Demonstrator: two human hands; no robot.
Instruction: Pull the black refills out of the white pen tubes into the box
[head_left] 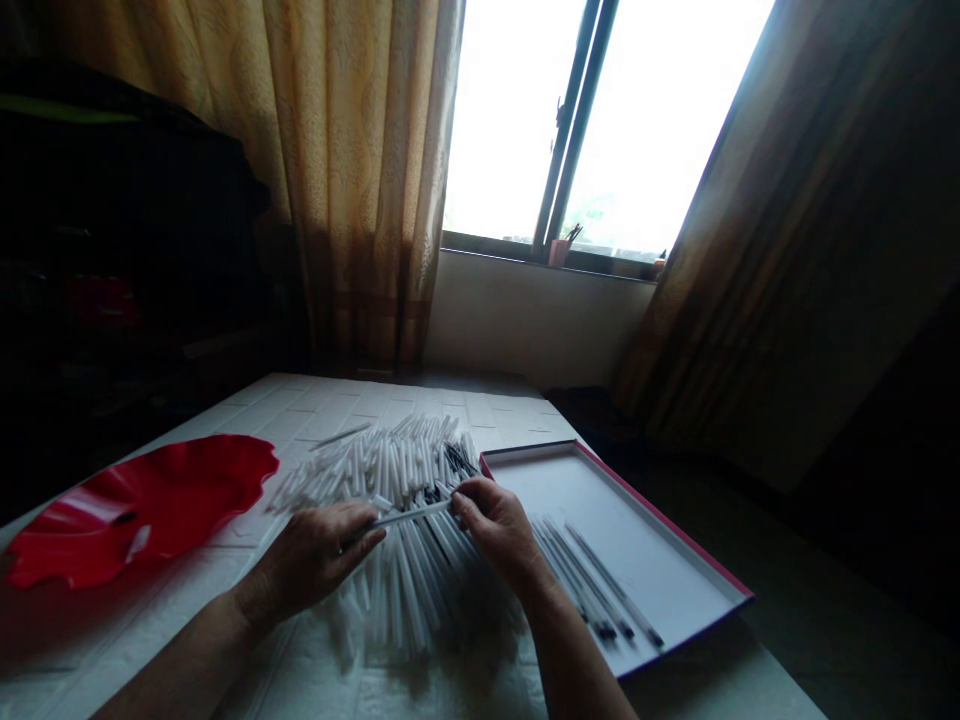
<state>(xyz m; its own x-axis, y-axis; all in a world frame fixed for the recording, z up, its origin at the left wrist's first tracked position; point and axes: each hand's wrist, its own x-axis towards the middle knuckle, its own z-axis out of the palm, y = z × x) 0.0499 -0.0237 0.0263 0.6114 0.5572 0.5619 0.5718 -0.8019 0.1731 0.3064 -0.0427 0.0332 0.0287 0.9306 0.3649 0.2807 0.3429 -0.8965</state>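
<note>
My left hand (330, 545) is closed on one end of a thin, whitish, pen-like tube (412, 515). My right hand (495, 525) pinches its other end, so the tube spans level between both hands. Beneath and beyond it spreads a large pile of white translucent tubes (390, 465), some pointing toward me and blurred. Among them, near my right fingers, lie several black thin sticks (459, 458). Just right of my right forearm, a shallow white tray (637, 535) with a red rim holds several slim dark sticks with black ends (585, 580), laid side by side.
A red wavy-edged bowl (202, 490) stands at the left on the white brick-patterned table (262, 410). Behind are a window (510, 110), patterned curtains (360, 180) and a small cup with sticks (559, 252) on the sill. The table's right edge drops to dark floor.
</note>
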